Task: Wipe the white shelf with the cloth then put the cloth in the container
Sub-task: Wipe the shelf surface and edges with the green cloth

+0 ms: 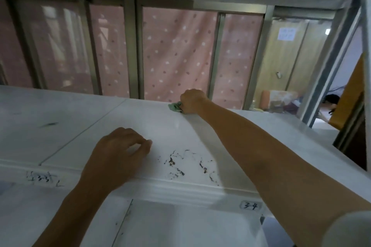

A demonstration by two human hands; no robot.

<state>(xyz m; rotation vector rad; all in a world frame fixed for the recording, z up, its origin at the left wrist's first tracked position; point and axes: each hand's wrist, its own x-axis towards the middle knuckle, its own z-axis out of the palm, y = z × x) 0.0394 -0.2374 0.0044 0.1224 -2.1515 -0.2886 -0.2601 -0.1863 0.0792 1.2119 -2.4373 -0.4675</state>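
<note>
One shelf (140, 126) lies under me, white and glossy, and both my hands are on it. One cloth (175, 106), small and pale green, is bunched up at the shelf's far edge; only a crumpled bit of it shows, sticking out to the left of my right hand (192, 101). That hand is closed in a fist around the cloth and presses it down on the surface, arm stretched out full across the shelf. My left hand (118, 152) rests near the front edge, palm down, fingers loosely curled, holding nothing. Between my two arms sits one patch of dark scribbled marks (186, 164), black with a few brownish spots, close to the front lip. A single darker smudge (48, 124) lies well off to the left. On the front face below I count two labels: some handwriting (43, 178) on the left and a small tag (251, 205) reading 3-4 on the right. Behind the shelf hangs a pink dotted curtain (176, 54).
</note>
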